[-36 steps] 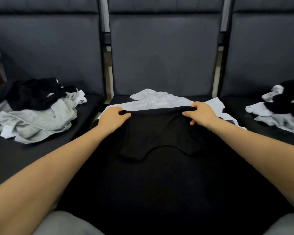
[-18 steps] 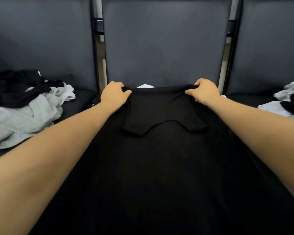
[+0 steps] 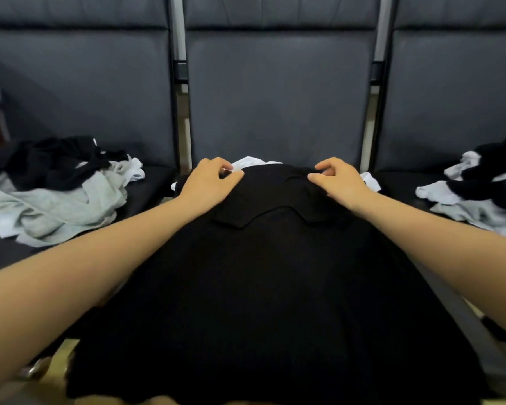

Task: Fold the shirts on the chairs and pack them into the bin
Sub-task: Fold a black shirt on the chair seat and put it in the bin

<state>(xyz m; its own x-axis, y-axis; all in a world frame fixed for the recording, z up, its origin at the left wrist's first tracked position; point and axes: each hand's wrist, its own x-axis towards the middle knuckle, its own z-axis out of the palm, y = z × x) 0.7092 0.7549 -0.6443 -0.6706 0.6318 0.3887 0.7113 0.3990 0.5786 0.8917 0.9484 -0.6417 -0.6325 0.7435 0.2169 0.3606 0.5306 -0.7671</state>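
Note:
A black shirt (image 3: 275, 287) lies spread flat over the middle seat, its sleeves folded in across the upper part. My left hand (image 3: 209, 181) rests on its far left corner and my right hand (image 3: 338, 181) on its far right corner. On both hands the fingers are loosely curled, with a gap between thumb and fingers. A white shirt (image 3: 253, 163) peeks out from under the black one's far edge. No bin is in view.
A heap of grey, black and white shirts (image 3: 56, 194) lies on the left seat. Another heap of black, white and grey shirts (image 3: 479, 191) is on the right seat. Dark padded chair backs (image 3: 278, 92) rise right behind the seats.
Both hands gripped the black shirt's far edge and carried it away from me, then lowered it onto the seat. Their grip has loosened, and the black shirt now covers most of the white one.

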